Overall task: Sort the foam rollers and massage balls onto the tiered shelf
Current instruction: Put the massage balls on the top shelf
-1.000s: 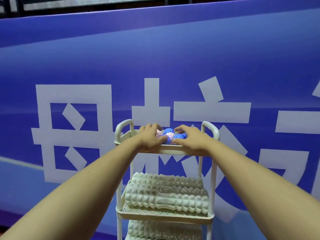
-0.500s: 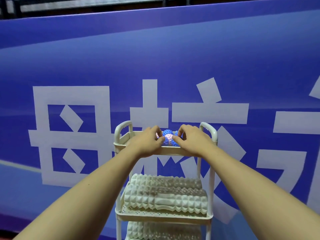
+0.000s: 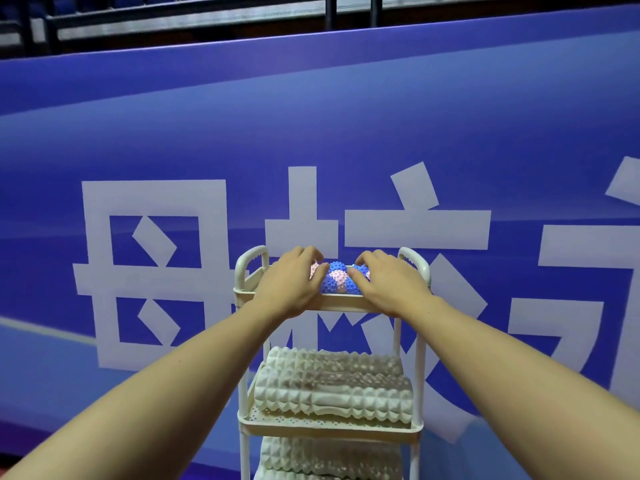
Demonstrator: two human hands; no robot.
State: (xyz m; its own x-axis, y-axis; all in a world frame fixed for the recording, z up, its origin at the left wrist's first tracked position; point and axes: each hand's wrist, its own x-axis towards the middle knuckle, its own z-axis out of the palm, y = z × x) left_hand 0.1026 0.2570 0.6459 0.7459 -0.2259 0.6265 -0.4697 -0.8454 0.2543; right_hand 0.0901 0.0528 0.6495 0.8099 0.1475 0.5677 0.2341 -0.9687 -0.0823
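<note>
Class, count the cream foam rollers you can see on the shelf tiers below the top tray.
3 visible: two on the middle tier, a rear roller and a front roller; one on the lower tier. More may lie hidden below the frame.

Massage balls (image 3: 337,280) above foam rollers (image 3: 334,386)

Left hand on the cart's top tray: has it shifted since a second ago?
Barely. The left hand keeps its place at the left of the cream plastic top tray, beside the spiky blue-and-pink massage ball.
</note>
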